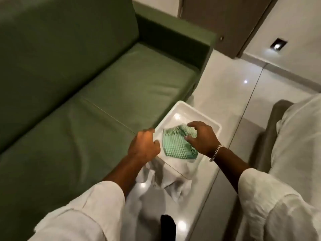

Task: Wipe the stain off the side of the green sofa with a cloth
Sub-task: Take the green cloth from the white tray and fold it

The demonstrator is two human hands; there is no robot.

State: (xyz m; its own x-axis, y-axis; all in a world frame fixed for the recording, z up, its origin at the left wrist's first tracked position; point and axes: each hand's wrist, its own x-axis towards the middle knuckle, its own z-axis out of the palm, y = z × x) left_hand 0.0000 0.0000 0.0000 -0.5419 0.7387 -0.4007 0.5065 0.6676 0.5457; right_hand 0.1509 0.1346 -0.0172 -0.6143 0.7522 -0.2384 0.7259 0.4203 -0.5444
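Observation:
The green sofa [86, 84] fills the left of the view; its right armrest [199, 42] ends at the tiled floor. The armrest's outer side faces away, and I see no stain. A white tray [194, 110] sits on the floor by the sofa's front corner. In it lies a crumpled, textured green cloth [175, 145]. My right hand [203, 136], with a metal bracelet on its wrist, curls its fingers over the cloth's far end and grips it. My left hand [144, 146] is closed on the tray's left rim.
White fabric [165, 180] lies bunched under the tray's near edge. A dark foot [167, 226] shows at the bottom. A grey seat draped in white cloth [295, 136] stands to the right. Glossy floor tiles [234, 87] run between sofa and wall.

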